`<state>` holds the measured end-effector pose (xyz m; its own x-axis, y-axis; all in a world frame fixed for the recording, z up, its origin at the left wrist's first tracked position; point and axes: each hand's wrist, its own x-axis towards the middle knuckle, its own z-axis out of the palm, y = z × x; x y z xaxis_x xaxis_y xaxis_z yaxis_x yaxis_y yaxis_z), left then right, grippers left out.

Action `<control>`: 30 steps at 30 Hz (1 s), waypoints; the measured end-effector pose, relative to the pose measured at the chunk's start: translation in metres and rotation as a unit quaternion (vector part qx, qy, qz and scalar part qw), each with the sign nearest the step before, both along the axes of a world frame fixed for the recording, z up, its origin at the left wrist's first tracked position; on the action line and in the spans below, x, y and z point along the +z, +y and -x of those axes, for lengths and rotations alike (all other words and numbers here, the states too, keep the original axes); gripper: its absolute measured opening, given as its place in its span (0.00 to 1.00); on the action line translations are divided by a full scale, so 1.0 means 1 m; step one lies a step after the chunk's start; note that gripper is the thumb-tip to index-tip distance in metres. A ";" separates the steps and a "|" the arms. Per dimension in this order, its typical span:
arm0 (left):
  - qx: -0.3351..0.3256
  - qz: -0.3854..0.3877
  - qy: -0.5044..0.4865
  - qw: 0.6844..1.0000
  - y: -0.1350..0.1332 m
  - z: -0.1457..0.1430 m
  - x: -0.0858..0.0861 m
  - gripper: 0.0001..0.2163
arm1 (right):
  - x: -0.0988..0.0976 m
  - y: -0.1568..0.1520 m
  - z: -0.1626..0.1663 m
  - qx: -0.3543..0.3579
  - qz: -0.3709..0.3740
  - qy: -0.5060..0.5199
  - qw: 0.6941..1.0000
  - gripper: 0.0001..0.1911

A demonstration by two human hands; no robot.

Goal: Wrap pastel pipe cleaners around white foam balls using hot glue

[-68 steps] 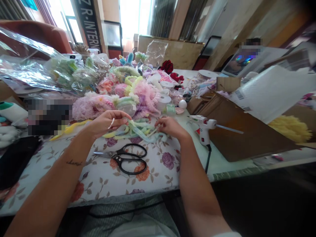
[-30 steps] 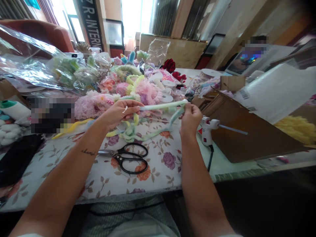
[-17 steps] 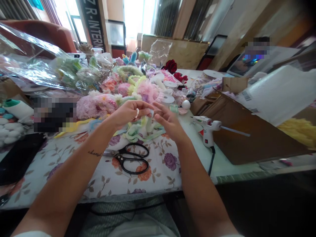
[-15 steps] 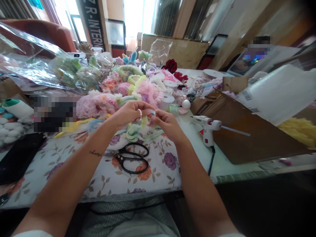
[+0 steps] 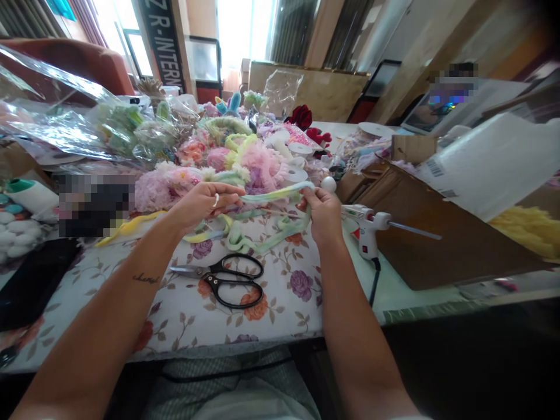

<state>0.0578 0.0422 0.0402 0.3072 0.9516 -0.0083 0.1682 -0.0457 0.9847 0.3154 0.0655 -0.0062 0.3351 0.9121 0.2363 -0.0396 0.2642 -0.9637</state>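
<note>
A long fuzzy pastel strand point(image 5: 271, 194), green shading to yellow, is stretched between my two hands above the flowered tablecloth point(image 5: 184, 315). My left hand point(image 5: 199, 204), with a ring on one finger, pinches its left end. My right hand point(image 5: 321, 213) is closed around its right end, and the rest of the strand hangs down in loose loops point(image 5: 245, 233) on the cloth. Black scissors point(image 5: 223, 280) lie shut just below the loops, nearer to me.
A white glue gun point(image 5: 365, 224) with a black cord stands right of my right hand, beside an open cardboard box point(image 5: 437, 233). Pink, green and yellow fluffy trims point(image 5: 245, 160), white spools and plastic bags fill the far table. A black object point(image 5: 26, 280) lies at the left.
My hands, close together half a second ago, have moved apart and drawn the strand taut between them. The right hand shifted right toward the glue gun.
</note>
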 end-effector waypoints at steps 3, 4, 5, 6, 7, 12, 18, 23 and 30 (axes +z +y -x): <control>0.040 -0.020 0.021 0.999 -0.003 0.015 -0.012 0.17 | 0.002 -0.005 0.004 0.046 -0.005 -0.049 0.998 0.11; 0.058 -0.030 0.030 0.997 -0.004 0.020 -0.015 0.17 | 0.003 -0.006 0.004 0.063 -0.003 -0.057 0.996 0.10; 0.073 -0.039 0.040 0.996 -0.006 0.025 -0.018 0.18 | 0.004 -0.007 0.003 0.086 0.003 -0.059 0.995 0.10; 0.086 -0.047 0.049 0.994 -0.009 0.030 -0.020 0.20 | 0.005 -0.009 0.002 0.117 0.014 -0.060 0.991 0.11; 0.101 -0.054 0.059 0.992 -0.011 0.034 -0.021 0.22 | 0.006 -0.010 0.000 0.155 0.029 -0.064 0.985 0.14; 0.188 -0.101 0.124 0.969 -0.021 0.050 -0.025 0.15 | 0.013 -0.017 -0.009 0.272 0.098 -0.120 0.950 0.19; 0.199 -0.095 0.036 0.975 -0.025 0.056 -0.037 0.15 | 0.015 -0.018 -0.008 0.240 0.105 -0.150 0.953 0.16; 0.191 -0.039 -0.085 0.977 -0.026 0.057 -0.044 0.13 | 0.012 -0.016 -0.007 0.237 0.077 -0.112 0.962 0.13; 0.164 -0.008 -0.095 0.982 -0.031 0.065 -0.045 0.12 | 0.016 -0.020 -0.012 0.272 0.070 -0.058 0.958 0.05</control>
